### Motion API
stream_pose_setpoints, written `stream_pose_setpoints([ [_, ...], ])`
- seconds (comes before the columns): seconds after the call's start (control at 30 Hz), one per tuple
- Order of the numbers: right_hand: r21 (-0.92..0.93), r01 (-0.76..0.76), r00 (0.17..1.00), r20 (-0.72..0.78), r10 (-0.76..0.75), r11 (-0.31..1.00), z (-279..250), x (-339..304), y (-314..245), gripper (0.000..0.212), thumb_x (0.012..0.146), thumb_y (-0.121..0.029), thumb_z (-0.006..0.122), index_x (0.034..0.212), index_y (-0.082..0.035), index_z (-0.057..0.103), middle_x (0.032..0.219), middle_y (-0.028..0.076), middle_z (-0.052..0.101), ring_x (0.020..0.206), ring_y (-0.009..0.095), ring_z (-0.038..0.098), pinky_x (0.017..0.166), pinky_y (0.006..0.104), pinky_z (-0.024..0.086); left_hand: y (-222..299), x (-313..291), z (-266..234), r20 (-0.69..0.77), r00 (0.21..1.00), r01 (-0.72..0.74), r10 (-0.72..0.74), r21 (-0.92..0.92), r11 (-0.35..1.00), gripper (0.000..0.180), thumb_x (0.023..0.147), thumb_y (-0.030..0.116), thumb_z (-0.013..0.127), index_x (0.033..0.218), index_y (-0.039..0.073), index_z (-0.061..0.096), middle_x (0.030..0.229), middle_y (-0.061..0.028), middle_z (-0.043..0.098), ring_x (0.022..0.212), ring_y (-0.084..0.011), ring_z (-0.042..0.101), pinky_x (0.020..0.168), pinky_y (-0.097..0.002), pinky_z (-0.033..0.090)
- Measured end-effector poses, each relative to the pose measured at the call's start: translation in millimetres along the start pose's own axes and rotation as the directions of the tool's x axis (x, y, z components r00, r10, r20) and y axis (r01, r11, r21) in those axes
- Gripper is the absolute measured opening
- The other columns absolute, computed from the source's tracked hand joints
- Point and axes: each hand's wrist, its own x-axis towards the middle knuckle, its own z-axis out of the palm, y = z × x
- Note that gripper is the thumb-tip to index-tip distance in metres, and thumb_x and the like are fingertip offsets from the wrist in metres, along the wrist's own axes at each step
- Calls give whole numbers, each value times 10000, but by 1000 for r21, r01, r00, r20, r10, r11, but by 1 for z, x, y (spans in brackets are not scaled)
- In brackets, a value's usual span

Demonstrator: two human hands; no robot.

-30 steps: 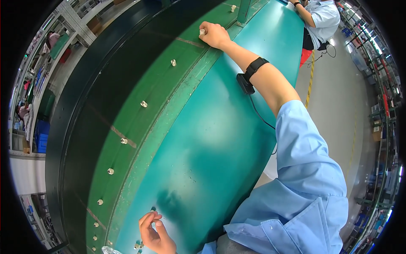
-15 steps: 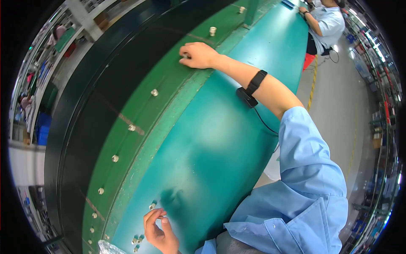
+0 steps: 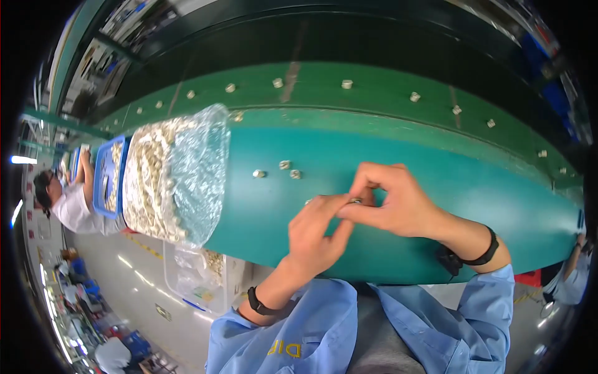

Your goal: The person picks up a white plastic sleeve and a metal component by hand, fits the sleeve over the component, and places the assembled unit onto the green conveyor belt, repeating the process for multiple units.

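My left hand (image 3: 316,232) and my right hand (image 3: 398,198) meet above the teal tabletop (image 3: 261,234). Their fingertips pinch together around a small metal fitting (image 3: 355,201), mostly covered by the fingers. Just behind the left knuckles, another small piece (image 3: 308,201) is partly hidden. Three loose short metal fittings lie farther back on the tabletop: one at the left (image 3: 259,174), one behind (image 3: 284,164) and one nearer (image 3: 295,174).
A clear plastic bag (image 3: 202,168) full of pale fittings lies at left, beside a blue tray (image 3: 126,149). Spaced fittings (image 3: 347,84) line the green strip (image 3: 380,103) along the back. Below the left edge stands a clear bin (image 3: 233,287). Co-workers sit at both ends.
My right hand has come back from the green strip and joined my left hand at a small fitting. The view has turned left, bringing the whole bag into sight.
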Motion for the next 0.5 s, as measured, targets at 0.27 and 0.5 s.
stream_pose_setpoints([
  [0.27,-321,475,871,302,-387,819,189,149,14,127,913,-68,637,1021,-39,695,988,93,652,962,226,610,831,360,483,-69,-107,-112,-589,764,203,-264,-169,965,284,917,-67,655,1201,-47,646,1057,-186,704,972,-270,701,768,-356,581],
  [0.5,-429,577,810,409,-420,695,323,241,24,245,826,-134,675,1058,-73,724,1062,98,606,1091,280,558,920,433,445,-90,-173,-170,-738,618,228,-271,-161,960,278,993,-6,575,1267,-52,587,1101,-197,648,938,-252,655,803,-359,567],
])
